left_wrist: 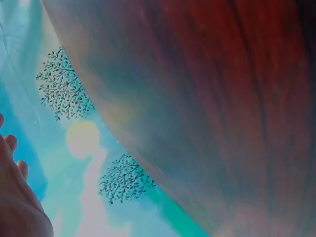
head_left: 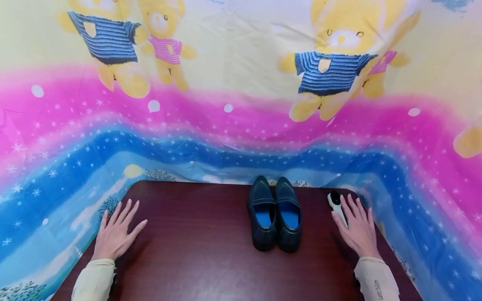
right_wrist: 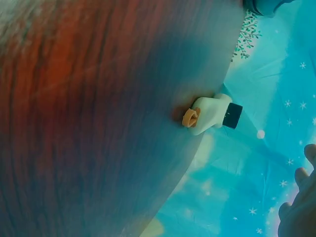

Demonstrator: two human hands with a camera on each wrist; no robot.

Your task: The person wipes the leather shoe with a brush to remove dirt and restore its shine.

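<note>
A pair of dark loafers with blue insoles, the left shoe (head_left: 262,217) beside the right shoe (head_left: 289,217), stands at the table's back edge, toes toward the curtain. Over the table's left side the left hand (head_left: 114,234) is spread, holding nothing. The right hand (head_left: 355,228) is spread at the right side and partly covers a white brush (head_left: 336,205) with a black end; contact cannot be told. In the right wrist view the white brush (right_wrist: 212,113) shows an orange-brown loop, apart from the right hand (right_wrist: 298,202). The left wrist view shows part of the left hand (left_wrist: 19,197).
The dark red-brown table (head_left: 196,242) has rounded back corners. Around its back and sides hangs a curtain (head_left: 226,138) printed with bears and snowflakes. In the right wrist view a dark shoe tip (right_wrist: 269,6) shows at the top.
</note>
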